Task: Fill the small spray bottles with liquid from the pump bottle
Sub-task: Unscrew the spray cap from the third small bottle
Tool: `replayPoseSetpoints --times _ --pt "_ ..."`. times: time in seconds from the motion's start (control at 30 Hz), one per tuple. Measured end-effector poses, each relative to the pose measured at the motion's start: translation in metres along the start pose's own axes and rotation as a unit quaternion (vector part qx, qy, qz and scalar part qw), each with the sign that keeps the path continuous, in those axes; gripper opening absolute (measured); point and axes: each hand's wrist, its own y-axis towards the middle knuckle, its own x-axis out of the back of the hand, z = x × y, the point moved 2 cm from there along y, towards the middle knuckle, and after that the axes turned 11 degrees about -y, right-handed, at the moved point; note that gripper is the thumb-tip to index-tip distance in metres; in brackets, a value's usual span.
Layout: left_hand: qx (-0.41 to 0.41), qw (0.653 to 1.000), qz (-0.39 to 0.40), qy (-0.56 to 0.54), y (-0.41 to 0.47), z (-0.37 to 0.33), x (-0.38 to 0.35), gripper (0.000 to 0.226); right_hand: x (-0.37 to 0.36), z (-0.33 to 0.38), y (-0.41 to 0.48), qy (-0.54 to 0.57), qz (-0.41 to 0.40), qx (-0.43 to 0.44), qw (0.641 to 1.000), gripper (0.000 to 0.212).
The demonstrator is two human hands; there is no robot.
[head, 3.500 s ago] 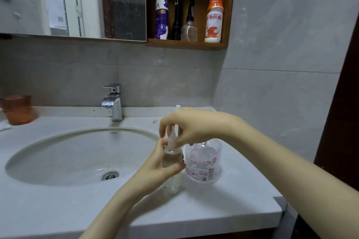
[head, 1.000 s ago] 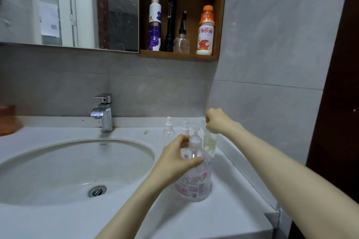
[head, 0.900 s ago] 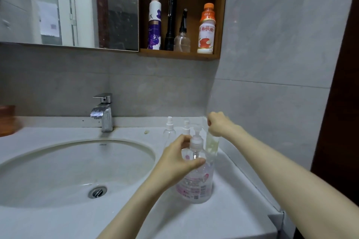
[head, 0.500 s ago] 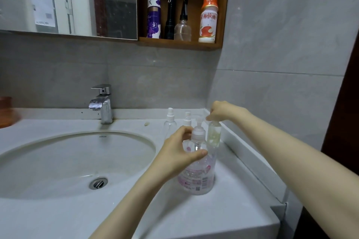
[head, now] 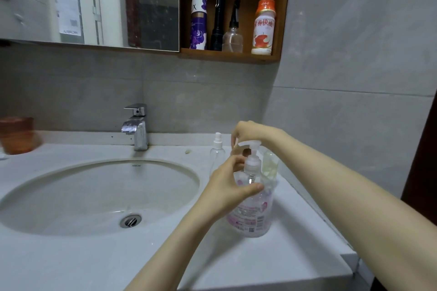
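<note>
One grip (head: 229, 186) seemingly round pump bottle (head: 253, 218)

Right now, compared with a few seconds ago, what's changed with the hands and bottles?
The right hand let go of the small bottle by the wall and moved left onto the head of the pump bottle. The left hand swapped that small bottle for the pump bottle's neck. The other spray bottle stayed put.

1 pump btl (head: 253, 215), 2 spray btls (head: 217, 151) (head: 270, 166), 2 hands (head: 227, 186) (head: 250, 131)
</note>
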Motion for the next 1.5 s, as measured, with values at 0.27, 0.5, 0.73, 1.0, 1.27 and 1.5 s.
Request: replayPoseSetpoints --times 0.27,0.5,0.73,1.0,1.27,1.5 --pt "0.003 1.0 -0.028 0.002 -0.004 -0.005 0.011 0.058 0.072 0.009 -0.032 0.017 -0.21 0.003 0.977 0.02" --pt "-0.112 0.949 -0.282 0.087 -0.023 -0.04 0.044 0.066 0.099 0.063 -0.088 0.056 -0.257 0.107 0.959 0.028" --pt "-0.017 0.985 -0.153 0.076 -0.03 -0.023 0.059 0.037 0.046 0.096 -0.101 -0.064 -0.167 0.139 0.974 0.042" --pt "0.028 0.997 -0.06 -0.028 -0.049 0.007 0.052 0.016 -0.005 0.095 -0.096 -0.073 -0.074 0.136 0.985 0.031" --pt "0.046 0.995 -0.003 -0.085 -0.043 0.012 0.058 0.015 0.008 0.094 -0.092 -0.054 0.017 0.202 0.978 0.024" --pt "0.055 0.995 -0.011 -0.078 -0.043 0.017 0.058 0.022 0.009 0.099 -0.088 -0.063 0.038 0.177 0.982 0.015"
